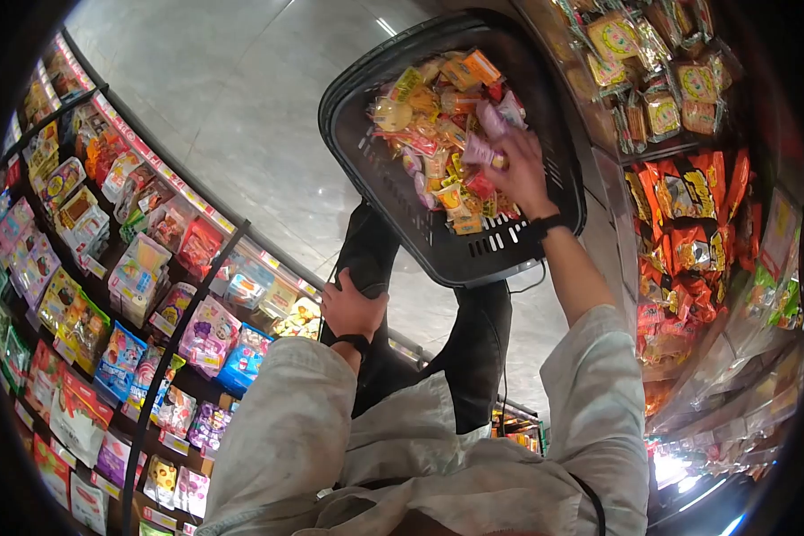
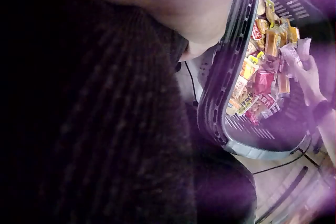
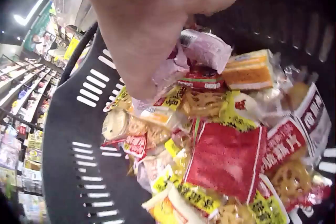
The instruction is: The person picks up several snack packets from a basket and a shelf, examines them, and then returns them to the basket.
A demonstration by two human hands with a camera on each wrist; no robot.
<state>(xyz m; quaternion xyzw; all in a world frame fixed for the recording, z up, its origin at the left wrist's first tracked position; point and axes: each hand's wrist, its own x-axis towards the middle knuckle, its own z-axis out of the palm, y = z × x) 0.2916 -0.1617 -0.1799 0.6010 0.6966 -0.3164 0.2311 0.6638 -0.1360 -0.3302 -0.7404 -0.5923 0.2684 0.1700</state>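
My right hand (image 1: 520,177) is down inside a black shopping basket (image 1: 460,275) and pinches a small light-purple wrapped snack (image 1: 478,150) between thumb and fingers. In the right wrist view the hand (image 3: 147,29) hides part of this packet (image 3: 170,70). Another light-purple packet (image 3: 209,50) lies right beside it. Around them is a heap of small snack packets: a red packet (image 3: 226,155), an orange-and-white cake packet (image 3: 249,70) and several yellow-labelled ones. My left hand (image 1: 355,308) rests on my knee, its fingers spread over the dark trousers.
Shelves of bagged sweets (image 1: 210,335) curve along the left. To the right are bins with wrapped biscuits (image 1: 661,112) and orange-red snack bags (image 1: 692,250). Grey floor tiles (image 1: 232,98) lie beyond the basket. A thin black cable (image 1: 503,375) hangs near my legs.
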